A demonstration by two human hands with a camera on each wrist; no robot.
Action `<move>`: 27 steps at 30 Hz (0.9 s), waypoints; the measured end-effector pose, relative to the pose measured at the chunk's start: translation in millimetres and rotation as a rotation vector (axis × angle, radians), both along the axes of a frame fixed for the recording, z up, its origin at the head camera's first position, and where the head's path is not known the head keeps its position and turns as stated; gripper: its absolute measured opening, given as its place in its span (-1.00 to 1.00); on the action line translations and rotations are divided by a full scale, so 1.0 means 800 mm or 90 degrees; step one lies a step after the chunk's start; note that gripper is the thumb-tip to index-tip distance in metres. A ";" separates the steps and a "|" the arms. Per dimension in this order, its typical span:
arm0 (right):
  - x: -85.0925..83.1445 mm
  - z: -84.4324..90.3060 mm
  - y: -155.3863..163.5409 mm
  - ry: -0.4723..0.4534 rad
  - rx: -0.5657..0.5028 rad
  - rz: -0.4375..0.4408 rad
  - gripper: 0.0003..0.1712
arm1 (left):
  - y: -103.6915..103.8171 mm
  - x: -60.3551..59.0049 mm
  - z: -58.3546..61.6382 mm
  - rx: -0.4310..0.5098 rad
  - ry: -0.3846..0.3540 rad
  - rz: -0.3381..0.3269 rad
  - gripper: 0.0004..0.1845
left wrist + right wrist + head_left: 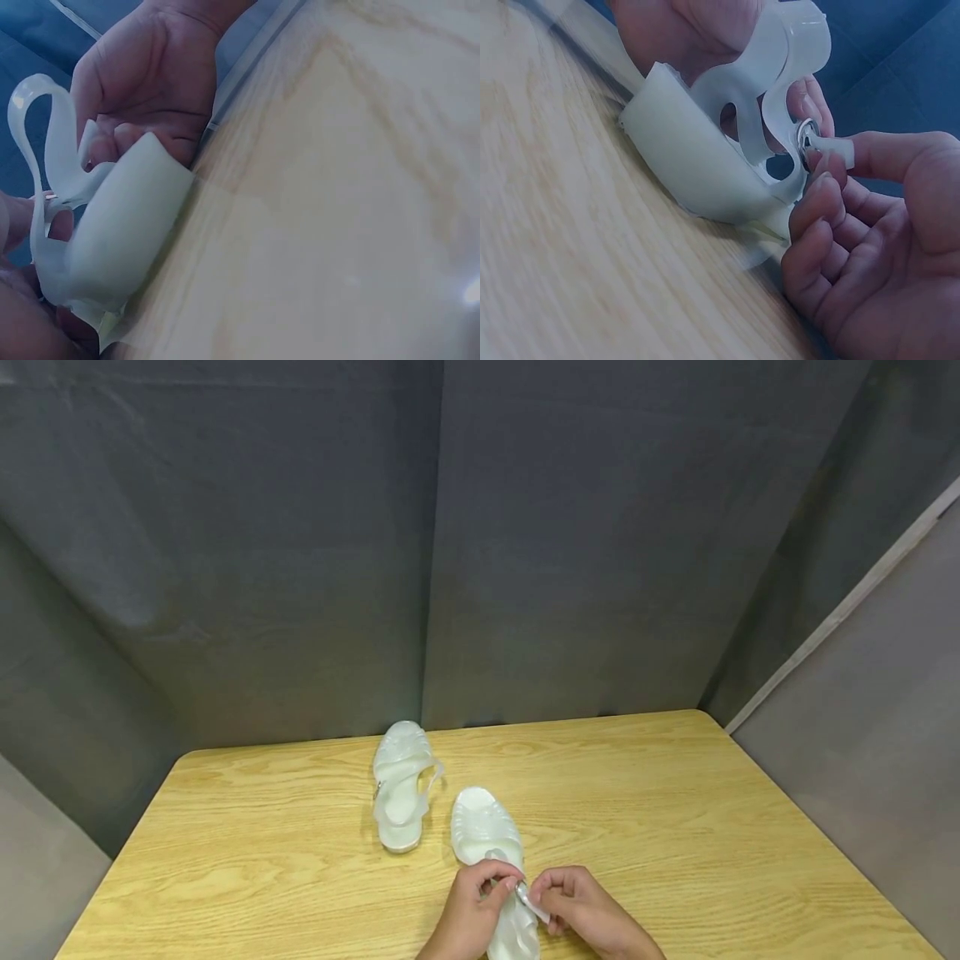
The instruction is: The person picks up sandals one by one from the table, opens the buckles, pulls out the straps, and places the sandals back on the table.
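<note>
A clear-whitish jelly sandal (483, 827) rests sole-down near the front of the table, its toe pointing away. My left hand (471, 906) reaches over its near part, thumb and index finger pinching the side strap at the metal buckle (807, 139). From the right, my right hand (581, 906) pinches the free strap end (841, 152), which passes through the buckle. A loop of strap (24, 127) stands up above the heel (131, 225). Part of the sandal's middle is hidden under my left hand.
A matching sandal (401, 756) lies farther back and to the left, its strap sticking out on the right side. The wooden table (675, 810) ends at a dark grey curtain (570, 568), with grey panels at both sides.
</note>
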State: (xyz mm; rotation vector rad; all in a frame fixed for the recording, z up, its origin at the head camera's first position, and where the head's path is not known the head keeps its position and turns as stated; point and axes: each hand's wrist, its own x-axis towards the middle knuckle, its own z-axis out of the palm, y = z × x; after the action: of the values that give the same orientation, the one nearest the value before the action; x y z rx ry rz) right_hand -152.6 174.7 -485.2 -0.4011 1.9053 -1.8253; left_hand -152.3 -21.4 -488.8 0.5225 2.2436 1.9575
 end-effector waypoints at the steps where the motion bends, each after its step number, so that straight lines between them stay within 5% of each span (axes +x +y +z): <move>1: 0.000 0.000 -0.001 0.002 0.001 -0.002 -0.71 | 0.000 0.000 0.000 0.001 -0.002 0.000 -0.85; 13: -0.002 0.002 -0.006 -0.031 0.005 -0.038 -0.81 | 0.002 0.000 0.000 0.012 -0.018 -0.001 -0.85; 19: 0.001 0.004 0.000 -0.045 0.015 0.002 -0.80 | -0.001 -0.002 0.002 0.008 -0.044 -0.010 -0.81; 27: 0.002 0.005 0.005 -0.037 -0.005 0.023 -0.82 | -0.001 -0.002 -0.001 -0.031 -0.020 0.002 -0.79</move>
State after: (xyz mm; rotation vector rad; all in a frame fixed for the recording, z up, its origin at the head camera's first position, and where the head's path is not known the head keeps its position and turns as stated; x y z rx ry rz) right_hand -150.9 178.4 -481.5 -0.3787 1.8409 -1.8013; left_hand -154.3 -22.0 -489.5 0.4785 2.2679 1.8941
